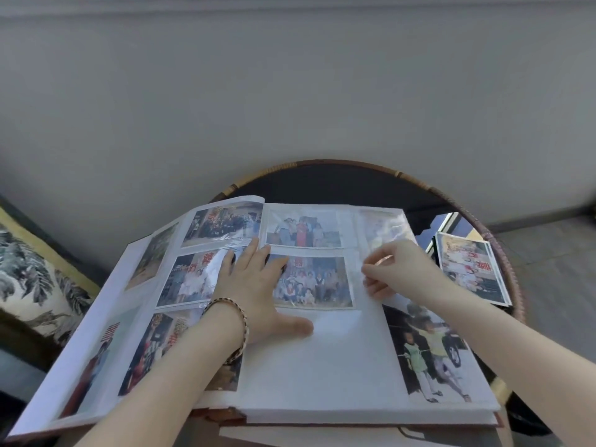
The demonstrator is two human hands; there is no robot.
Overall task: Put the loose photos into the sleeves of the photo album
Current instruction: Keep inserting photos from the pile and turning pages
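- The photo album (322, 366) lies open on a round dark surface (354, 164) with a woven cane rim. Its left page curls upward, and most pockets on both pages are filled with prints.
- The left hand (258, 285) rests flat across the album's middle fold. It grasps nothing: the fingers are straight and spread, and the thumb reaches onto a blank white pocket. A braided bracelet (240, 321) circles that wrist.
- The right hand (396, 269) hovers over the right page's outer column. Its fingers are curled and pinch the edge of a clear sleeve (387, 224) that holds a pale, glare-washed print. I cannot tell whether a photo is also caught between the fingertips.
- The loose photos (471, 269) sit in a stack on the surface, just beside the album's right edge and near the rim.
- A leaf-patterned cushion (32, 279) sits off to the left, below a plain grey wall.
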